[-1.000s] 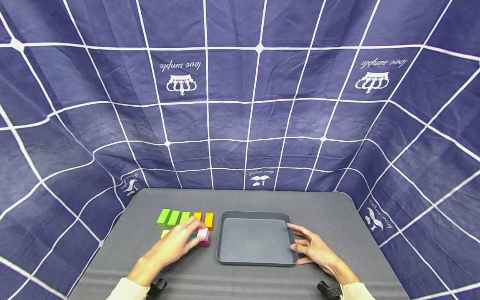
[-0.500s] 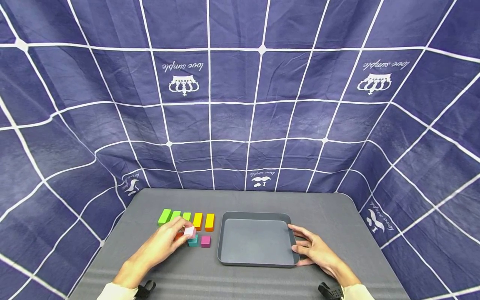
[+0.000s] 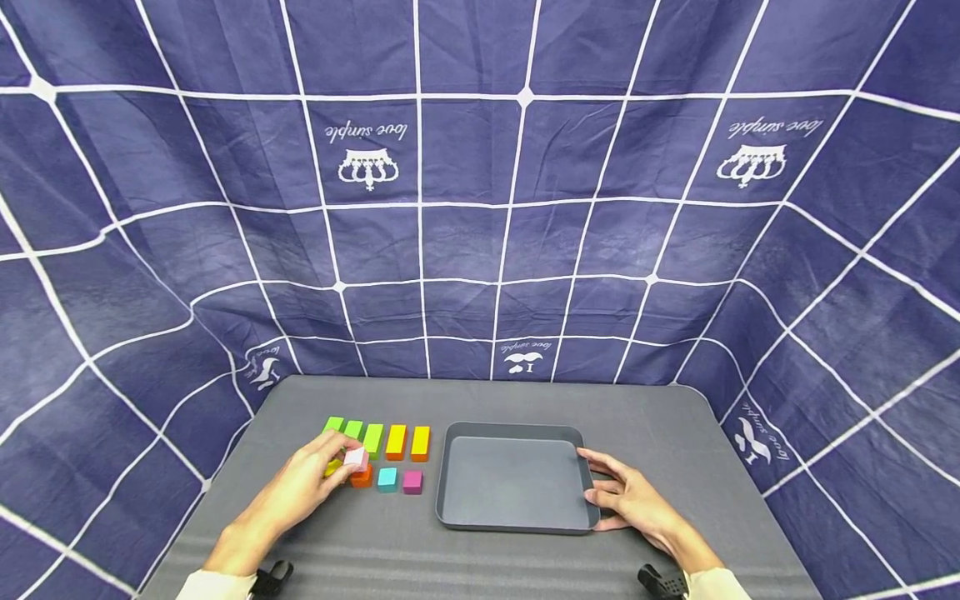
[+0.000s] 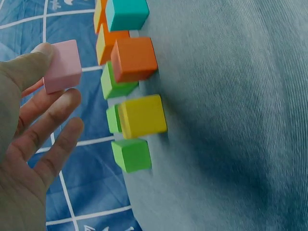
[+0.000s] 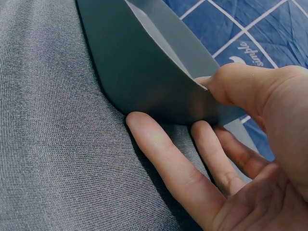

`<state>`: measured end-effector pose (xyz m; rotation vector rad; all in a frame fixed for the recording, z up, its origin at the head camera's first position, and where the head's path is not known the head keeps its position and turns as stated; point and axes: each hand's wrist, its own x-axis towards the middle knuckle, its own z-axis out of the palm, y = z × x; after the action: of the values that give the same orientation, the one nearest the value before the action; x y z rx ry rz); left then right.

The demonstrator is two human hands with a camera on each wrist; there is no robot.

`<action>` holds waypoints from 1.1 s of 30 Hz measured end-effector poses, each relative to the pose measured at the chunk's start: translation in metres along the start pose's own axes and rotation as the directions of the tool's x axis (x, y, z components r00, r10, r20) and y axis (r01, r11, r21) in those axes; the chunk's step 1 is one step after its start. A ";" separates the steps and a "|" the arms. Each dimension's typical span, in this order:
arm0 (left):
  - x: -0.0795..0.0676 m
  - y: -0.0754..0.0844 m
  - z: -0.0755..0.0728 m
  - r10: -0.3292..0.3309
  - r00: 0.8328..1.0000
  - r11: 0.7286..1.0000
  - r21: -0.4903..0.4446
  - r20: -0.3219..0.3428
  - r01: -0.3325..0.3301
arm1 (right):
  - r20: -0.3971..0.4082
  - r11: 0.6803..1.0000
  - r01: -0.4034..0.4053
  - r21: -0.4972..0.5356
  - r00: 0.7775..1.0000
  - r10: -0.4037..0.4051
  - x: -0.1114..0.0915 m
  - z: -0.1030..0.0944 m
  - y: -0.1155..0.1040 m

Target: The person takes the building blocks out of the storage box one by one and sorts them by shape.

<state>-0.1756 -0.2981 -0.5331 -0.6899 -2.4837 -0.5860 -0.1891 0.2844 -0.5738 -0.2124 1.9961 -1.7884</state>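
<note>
My left hand (image 3: pixel 296 483) pinches a pale pink cube (image 4: pixel 65 66) between thumb and forefinger, its other fingers spread. In the head view the cube overlaps an orange cube (image 3: pixel 362 477). Close to the hand is a yellow block (image 4: pixel 144 115), mostly covered by the fingers in the head view. A teal cube (image 3: pixel 387 479) and a magenta cube (image 3: pixel 412 482) continue that front row to the right. My right hand (image 3: pixel 633 500) grips the right side of a grey tray (image 3: pixel 513 483), thumb at its rim and the other fingers low against the outer wall.
Behind the cubes stands a row of green blocks (image 3: pixel 372 442) and orange-sided yellow blocks (image 3: pixel 396 442), left of the tray. A grey cloth (image 3: pixel 450 567) covers the table. Blue curtain (image 3: pixel 465 250) with white lines encloses the back and sides.
My left hand has moved left with the pink cube, from over the magenta cube, past the teal one, to the orange one. My right hand stays at the tray.
</note>
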 end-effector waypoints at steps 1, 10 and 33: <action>-0.001 -0.001 -0.001 -0.004 1.000 1.000 0.007 -0.006 0.004 | -0.001 1.000 0.000 -0.001 1.000 0.000 0.000 0.000 0.000; -0.007 -0.013 -0.008 -0.055 0.998 0.998 0.035 -0.021 0.056 | 0.007 1.000 0.006 0.006 1.000 -0.006 0.000 0.000 0.004; -0.029 -0.046 -0.019 -0.092 0.992 0.993 0.071 -0.085 0.098 | 0.017 1.000 0.009 0.011 1.000 -0.009 0.003 -0.004 0.005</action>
<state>-0.1736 -0.3545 -0.5463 -0.5113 -2.4588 -0.5413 -0.1925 0.2875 -0.5786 -0.2326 1.9763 -1.7973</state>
